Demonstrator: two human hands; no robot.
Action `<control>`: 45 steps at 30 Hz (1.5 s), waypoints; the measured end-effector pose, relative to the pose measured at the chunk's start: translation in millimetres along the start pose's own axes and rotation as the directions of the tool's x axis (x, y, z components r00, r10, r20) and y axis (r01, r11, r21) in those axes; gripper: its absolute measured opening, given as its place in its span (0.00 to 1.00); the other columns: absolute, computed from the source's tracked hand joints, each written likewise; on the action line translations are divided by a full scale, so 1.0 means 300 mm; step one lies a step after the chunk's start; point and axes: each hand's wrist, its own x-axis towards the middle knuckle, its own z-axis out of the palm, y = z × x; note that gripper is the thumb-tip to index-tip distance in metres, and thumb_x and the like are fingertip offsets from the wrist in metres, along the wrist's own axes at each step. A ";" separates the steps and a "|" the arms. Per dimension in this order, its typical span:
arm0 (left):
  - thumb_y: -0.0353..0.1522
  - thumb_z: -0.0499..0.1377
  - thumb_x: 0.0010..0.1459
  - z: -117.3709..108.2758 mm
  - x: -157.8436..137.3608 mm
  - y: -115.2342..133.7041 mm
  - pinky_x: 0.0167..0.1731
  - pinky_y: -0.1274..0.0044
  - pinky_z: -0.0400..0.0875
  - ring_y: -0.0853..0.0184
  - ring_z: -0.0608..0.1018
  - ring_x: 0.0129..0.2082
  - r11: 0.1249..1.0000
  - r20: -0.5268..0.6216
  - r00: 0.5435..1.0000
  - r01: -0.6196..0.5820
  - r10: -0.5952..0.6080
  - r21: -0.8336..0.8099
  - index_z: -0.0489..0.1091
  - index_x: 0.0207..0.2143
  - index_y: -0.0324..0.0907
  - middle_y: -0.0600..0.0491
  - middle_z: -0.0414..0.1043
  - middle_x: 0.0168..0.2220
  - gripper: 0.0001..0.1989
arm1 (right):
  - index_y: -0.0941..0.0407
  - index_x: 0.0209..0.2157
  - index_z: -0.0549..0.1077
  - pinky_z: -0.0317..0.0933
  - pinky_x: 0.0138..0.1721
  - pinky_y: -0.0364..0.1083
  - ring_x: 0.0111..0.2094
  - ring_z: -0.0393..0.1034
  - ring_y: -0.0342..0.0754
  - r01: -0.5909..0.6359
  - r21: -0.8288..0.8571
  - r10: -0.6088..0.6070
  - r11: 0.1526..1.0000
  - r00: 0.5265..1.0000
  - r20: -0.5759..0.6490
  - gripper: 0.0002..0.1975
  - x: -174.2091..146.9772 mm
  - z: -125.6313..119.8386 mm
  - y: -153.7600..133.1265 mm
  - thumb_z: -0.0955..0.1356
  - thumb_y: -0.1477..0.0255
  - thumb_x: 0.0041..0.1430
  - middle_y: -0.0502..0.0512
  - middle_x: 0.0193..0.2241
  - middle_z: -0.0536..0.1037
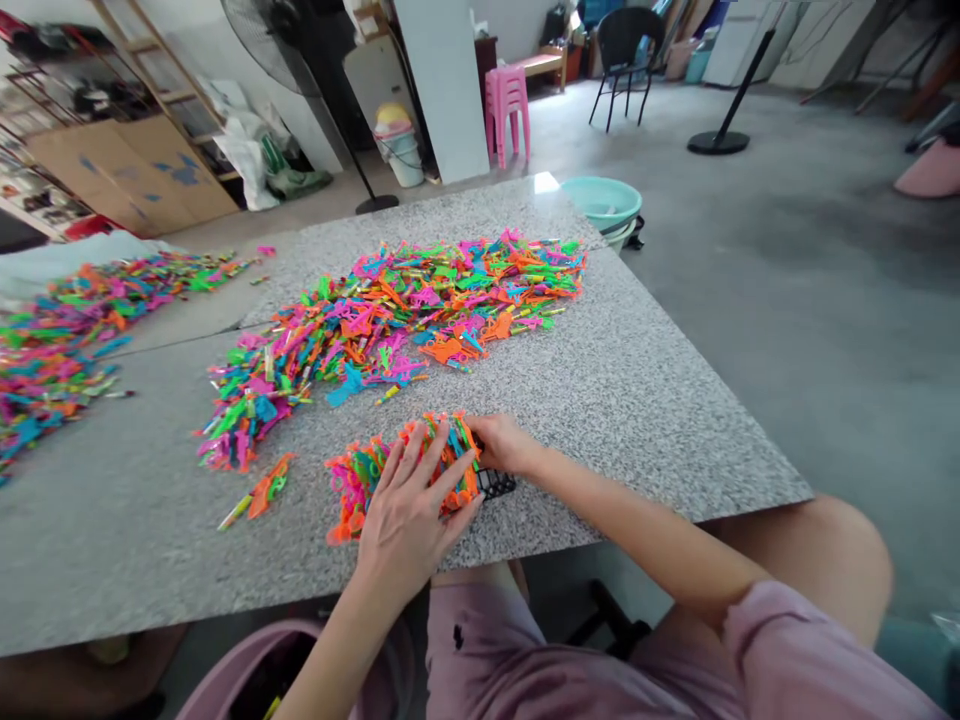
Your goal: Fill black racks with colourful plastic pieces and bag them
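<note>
Row of pieces (356, 480): packed tightly together near our edge of the speckled grey bench (637, 410), in orange, pink, green and blue plastic; we see small loops and knobs along it.
Black lattice (496, 485): shows at the row's right end, below our right wrist.
Left grip (409, 510): unclosed, laid palm-down over the row; our fingers are slightly spread and point away from us, the thumb nearer the bench edge.
Right grip (506, 442): at the row's right end, our forearm slanting in from the right; fingertips are hidden, so we cannot tell whether they clasp anything.
Loose pieces (268, 488): left of the row, apart from it.
Large heap (420, 305): similar bright pieces, spread beyond our hands.
Second heap (90, 320): farther left.
Turquoise basin (581, 203): just past the bench's far corner.
Pink stools (508, 95): stacked beyond, on the floor.
</note>
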 end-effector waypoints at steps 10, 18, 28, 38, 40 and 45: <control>0.39 0.59 0.60 -0.003 0.013 -0.015 0.57 0.52 0.66 0.45 0.63 0.64 0.996 -0.016 0.999 -0.030 0.032 0.086 0.71 0.56 0.49 0.42 0.60 0.64 0.22 | 0.53 0.52 0.71 0.62 0.49 0.45 0.49 0.70 0.50 0.047 -0.181 -0.054 0.982 0.998 -0.035 0.19 -0.001 -0.114 0.078 0.68 0.73 0.59 0.56 0.48 0.77; 0.39 0.59 0.58 0.019 -0.004 -0.029 0.53 0.52 0.70 0.45 0.64 0.63 0.985 -0.096 0.994 -0.043 0.059 0.166 0.71 0.55 0.53 0.46 0.61 0.63 0.21 | 0.61 0.64 0.59 0.57 0.57 0.53 0.62 0.55 0.57 -0.416 -0.613 0.332 0.672 0.909 -0.253 0.28 0.168 -0.462 0.364 0.56 0.82 0.63 0.69 0.60 0.64; 0.39 0.60 0.59 0.013 -0.004 -0.033 0.56 0.52 0.66 0.47 0.64 0.63 0.996 -0.082 0.996 -0.031 0.037 0.081 0.70 0.56 0.53 0.46 0.59 0.64 0.22 | 0.62 0.47 0.73 0.61 0.48 0.48 0.52 0.64 0.56 -0.400 -0.679 0.298 0.615 0.916 -0.269 0.17 -0.025 -0.454 0.358 0.59 0.82 0.61 0.68 0.52 0.69; 0.36 0.58 0.62 -0.043 0.025 0.024 0.63 0.55 0.58 0.50 0.54 0.68 0.999 0.089 0.995 -0.031 0.034 -0.033 0.68 0.57 0.47 0.46 0.53 0.68 0.21 | 0.59 0.37 0.71 0.66 0.34 0.44 0.30 0.74 0.48 -0.582 -0.078 0.522 0.809 0.774 -0.357 0.07 -0.158 -0.341 0.229 0.65 0.73 0.57 0.55 0.29 0.78; 0.34 0.58 0.62 -0.034 0.030 0.029 0.63 0.57 0.58 0.51 0.53 0.69 0.997 0.113 0.994 -0.005 0.013 -0.071 0.68 0.56 0.44 0.45 0.51 0.68 0.20 | 0.57 0.40 0.68 0.66 0.30 0.43 0.24 0.73 0.45 -0.452 0.273 0.516 0.849 0.819 -0.251 0.10 -0.239 -0.225 0.138 0.67 0.74 0.54 0.51 0.28 0.78; 0.32 0.57 0.60 -0.028 0.037 0.044 0.65 0.57 0.55 0.50 0.50 0.69 0.993 0.125 0.992 0.034 -0.020 -0.111 0.66 0.57 0.40 0.42 0.46 0.70 0.22 | 0.56 0.34 0.71 0.66 0.30 0.43 0.27 0.75 0.47 -0.302 0.408 0.379 0.862 0.917 -0.122 0.04 -0.327 0.024 -0.076 0.67 0.73 0.55 0.52 0.27 0.78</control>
